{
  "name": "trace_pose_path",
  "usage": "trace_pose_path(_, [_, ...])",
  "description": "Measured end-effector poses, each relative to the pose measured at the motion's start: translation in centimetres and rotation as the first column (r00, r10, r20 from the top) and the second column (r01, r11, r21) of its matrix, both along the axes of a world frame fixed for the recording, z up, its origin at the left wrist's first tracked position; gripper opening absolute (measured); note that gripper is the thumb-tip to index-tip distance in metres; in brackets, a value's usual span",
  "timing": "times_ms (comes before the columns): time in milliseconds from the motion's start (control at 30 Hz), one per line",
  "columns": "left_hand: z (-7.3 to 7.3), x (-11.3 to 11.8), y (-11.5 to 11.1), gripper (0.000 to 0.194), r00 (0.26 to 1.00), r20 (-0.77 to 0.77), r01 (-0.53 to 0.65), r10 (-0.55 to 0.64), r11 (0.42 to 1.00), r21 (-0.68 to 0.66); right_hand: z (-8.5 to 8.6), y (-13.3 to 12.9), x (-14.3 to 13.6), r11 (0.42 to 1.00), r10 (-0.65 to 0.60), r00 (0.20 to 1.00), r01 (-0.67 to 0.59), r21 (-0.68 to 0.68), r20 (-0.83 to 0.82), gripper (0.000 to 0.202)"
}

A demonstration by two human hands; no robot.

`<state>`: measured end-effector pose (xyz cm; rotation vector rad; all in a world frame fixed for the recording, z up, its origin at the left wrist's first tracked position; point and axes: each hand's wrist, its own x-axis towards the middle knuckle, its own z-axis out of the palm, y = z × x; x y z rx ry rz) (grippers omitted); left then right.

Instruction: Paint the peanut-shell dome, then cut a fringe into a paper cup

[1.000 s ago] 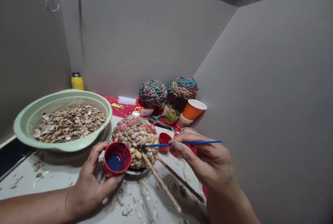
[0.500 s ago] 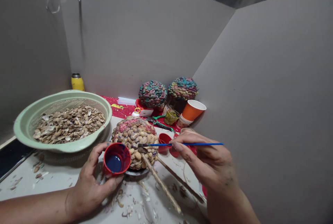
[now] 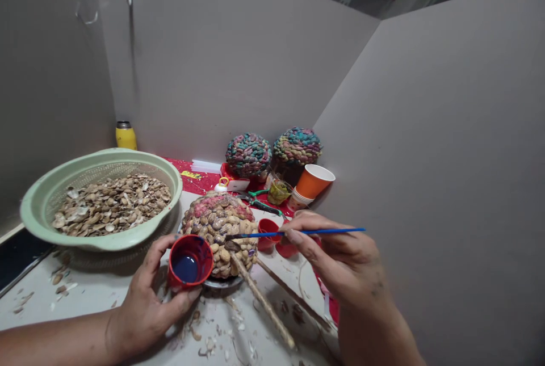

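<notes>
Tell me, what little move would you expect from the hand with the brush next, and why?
Probably a short stroke across the shell-covered dome. The right hand holds the blue paintbrush level, its bristles already against the dome's near side, where most shells look bare. The left hand holds the red cup of blue paint close by, so a dip could follow.
</notes>
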<state>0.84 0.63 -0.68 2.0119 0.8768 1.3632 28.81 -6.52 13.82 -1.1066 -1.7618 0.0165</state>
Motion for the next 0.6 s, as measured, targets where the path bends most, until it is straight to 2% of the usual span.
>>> trace_pose_path(300, [-0.2,0.0,0.1,0.063,1.0,-0.008,-0.004,0.004,1.0,-0.003,0.0,-0.3,0.7,0.994,-0.051,0.997,0.045,0.096,0.062,0.015])
trace_pose_path(467, [-0.1,0.0,0.1,0.062,1.0,-0.004,-0.005,0.005,1.0,0.006,-0.2,-0.3,0.1,0.989,0.047,0.986,-0.068,0.128,0.162,0.027])
trace_pose_path(600, [-0.2,0.0,0.2,0.061,1.0,-0.012,-0.002,0.001,1.0,-0.009,0.3,-0.7,-0.4,0.992,0.098,0.964,-0.116,0.059,0.245,0.024])
